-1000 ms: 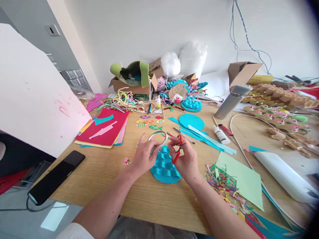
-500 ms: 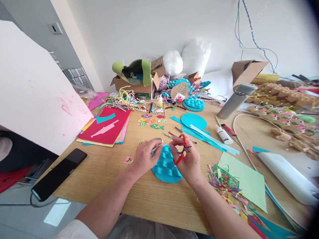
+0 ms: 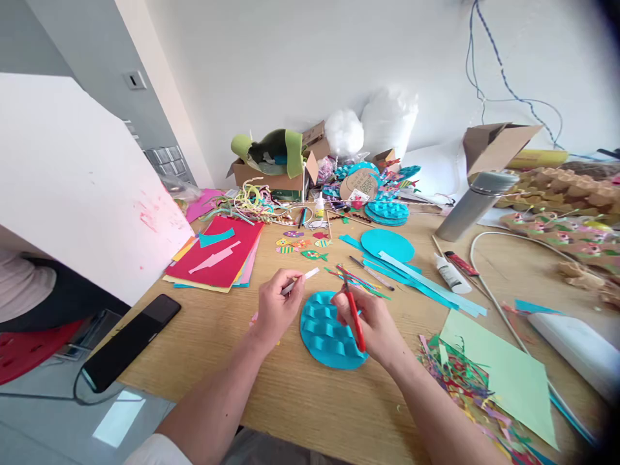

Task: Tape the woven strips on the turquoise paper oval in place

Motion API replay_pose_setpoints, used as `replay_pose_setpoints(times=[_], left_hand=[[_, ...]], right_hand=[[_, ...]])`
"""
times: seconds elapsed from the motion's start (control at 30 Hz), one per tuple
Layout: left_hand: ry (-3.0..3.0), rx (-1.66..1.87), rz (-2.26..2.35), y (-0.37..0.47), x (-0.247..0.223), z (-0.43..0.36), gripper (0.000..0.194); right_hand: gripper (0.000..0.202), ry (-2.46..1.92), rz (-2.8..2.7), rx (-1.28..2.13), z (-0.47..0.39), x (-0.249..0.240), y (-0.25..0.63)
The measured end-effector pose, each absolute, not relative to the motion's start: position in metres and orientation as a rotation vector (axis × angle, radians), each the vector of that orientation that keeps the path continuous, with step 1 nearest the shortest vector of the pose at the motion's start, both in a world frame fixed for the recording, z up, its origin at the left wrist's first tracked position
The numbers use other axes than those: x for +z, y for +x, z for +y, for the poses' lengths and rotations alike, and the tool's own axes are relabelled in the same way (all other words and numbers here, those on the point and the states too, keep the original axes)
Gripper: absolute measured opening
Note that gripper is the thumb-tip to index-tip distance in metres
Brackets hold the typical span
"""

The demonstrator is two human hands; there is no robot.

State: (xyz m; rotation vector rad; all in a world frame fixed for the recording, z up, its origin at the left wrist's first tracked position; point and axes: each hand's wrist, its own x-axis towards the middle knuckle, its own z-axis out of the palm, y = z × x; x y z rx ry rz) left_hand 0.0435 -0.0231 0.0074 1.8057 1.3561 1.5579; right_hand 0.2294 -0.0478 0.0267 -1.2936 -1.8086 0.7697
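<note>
The left hand (image 3: 281,305) pinches white tape (image 3: 310,274), its end pointing to two o'clock. The right hand (image 3: 372,318) grips red scissors (image 3: 357,326), blades towards twelve. The blue disc (image 3: 329,349) lies on the worktop (image 3: 203,368), partly behind the right hand. From the disc, paper fish (image 3: 314,255) lie at eleven, scraps (image 3: 460,374) at four.

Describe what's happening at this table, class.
The person's left hand pinches a narrow white strip, while the right hand holds red-handled scissors. A blue disc with rows of raised loops lies beneath them on the table. Colourful fish cut-outs lie farther back.
</note>
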Motion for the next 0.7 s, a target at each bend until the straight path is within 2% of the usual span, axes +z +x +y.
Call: replay_pose_setpoints(times=[0.17, 0.7], left_hand=[[1.726, 1.521, 1.323, 0.0463, 0.0106, -0.0252, 0.019], [1.759, 1.458, 1.253, 0.0497, 0.0098, -0.0274, 0.016]], right_hand=[[0.056, -1.420, -1.948, 1.062, -0.0512, 0.0301, 0.2219], [0.055, -1.424, -1.906, 1.112, -0.0498, 0.0263, 0.2210]])
